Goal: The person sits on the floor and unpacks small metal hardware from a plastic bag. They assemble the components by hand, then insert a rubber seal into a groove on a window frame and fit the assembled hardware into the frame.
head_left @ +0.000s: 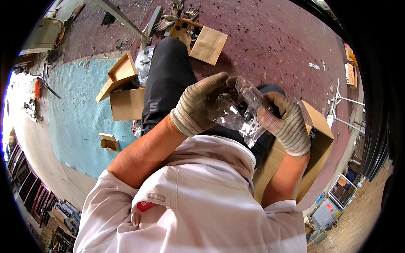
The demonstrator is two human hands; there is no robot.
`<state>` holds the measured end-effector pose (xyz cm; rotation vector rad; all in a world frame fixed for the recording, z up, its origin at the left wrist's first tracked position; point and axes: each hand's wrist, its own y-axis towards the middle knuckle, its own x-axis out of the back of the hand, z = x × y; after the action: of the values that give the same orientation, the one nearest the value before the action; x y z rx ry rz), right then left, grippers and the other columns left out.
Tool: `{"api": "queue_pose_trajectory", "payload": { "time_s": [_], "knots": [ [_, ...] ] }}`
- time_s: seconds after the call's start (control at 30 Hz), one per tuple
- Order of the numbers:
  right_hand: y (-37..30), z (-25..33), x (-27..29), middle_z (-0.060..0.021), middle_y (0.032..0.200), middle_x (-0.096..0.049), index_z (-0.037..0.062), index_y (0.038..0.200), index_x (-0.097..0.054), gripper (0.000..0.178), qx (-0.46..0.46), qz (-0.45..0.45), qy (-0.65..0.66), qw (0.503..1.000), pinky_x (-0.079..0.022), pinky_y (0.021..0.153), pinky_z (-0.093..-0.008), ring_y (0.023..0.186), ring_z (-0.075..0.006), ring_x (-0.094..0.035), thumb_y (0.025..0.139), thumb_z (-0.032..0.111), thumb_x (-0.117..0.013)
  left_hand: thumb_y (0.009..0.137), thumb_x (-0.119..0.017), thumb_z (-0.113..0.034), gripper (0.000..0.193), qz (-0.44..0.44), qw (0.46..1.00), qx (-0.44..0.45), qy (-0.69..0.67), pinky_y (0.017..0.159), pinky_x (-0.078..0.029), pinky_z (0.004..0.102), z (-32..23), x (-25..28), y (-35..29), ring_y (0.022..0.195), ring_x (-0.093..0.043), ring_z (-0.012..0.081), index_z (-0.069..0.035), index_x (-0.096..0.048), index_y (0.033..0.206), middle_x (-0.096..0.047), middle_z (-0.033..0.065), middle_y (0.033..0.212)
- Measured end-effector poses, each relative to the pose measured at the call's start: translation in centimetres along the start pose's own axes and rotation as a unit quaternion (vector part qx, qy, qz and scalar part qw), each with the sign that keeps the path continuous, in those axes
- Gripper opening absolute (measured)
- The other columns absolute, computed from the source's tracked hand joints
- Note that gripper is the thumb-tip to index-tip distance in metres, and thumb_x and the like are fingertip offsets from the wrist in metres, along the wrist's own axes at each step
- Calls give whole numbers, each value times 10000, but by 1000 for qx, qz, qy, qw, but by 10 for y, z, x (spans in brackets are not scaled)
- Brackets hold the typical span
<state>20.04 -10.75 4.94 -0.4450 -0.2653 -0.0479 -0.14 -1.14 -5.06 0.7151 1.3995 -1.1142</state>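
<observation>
A speckled dark-red floor [274, 46] stretched right of the pale-blue textured floor sheet [76, 118]; white light [17, 90] glared left of it.

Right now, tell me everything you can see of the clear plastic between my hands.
The clear plastic looks thin and crinkled, with bright glare. It spans the gap between the gloved left hand and gloved right hand, above the dark trousers; the right thumb presses on it. Dark and pale patches show, too unclear to name. Whether it is one bag or more, I can't tell.
</observation>
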Motion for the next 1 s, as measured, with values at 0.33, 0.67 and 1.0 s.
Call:
{"api": "queue_pose_trajectory", "payload": {
  "time_s": [0.33, 0.67, 1.0],
  "knots": [
    [14, 8, -9, -13, 792, -632, 9, 986, -677, 276, -5, -15, -115, 993, -459, 655, -268, 726, -78, -521, 906, 262, -751, 914, -616, 98, 596, 58, 897, -200, 389, 1049, -504, 355, 15, 27, -4, 1211, -605, 199, -22, -426, 1465, -598, 103, 1350],
    [15, 5, -25, -3, 732, -617, 18, 963, -672, 259, 6, -105, -118, 987, -468, 633, -260, 674, -73, -520, 926, 265, -740, 896, -650, 9, 465, 0, 936, -129, 326, 986, -514, 351, 11, 32, 3, 1124, -633, 207, -11, -522, 1343, -642, 94, 1226],
    [18, -5, -25, 20, 744, -618, 4, 946, -674, 244, 37, -106, -80, 990, -463, 632, -238, 684, -53, -519, 949, 245, -713, 1041, -526, -321, 369, -102, 988, -43, 106, 997, -523, 400, 14, 36, 7, 1126, -643, 236, -36, -625, 1253, -678, 112, 1178]
  ]
}}
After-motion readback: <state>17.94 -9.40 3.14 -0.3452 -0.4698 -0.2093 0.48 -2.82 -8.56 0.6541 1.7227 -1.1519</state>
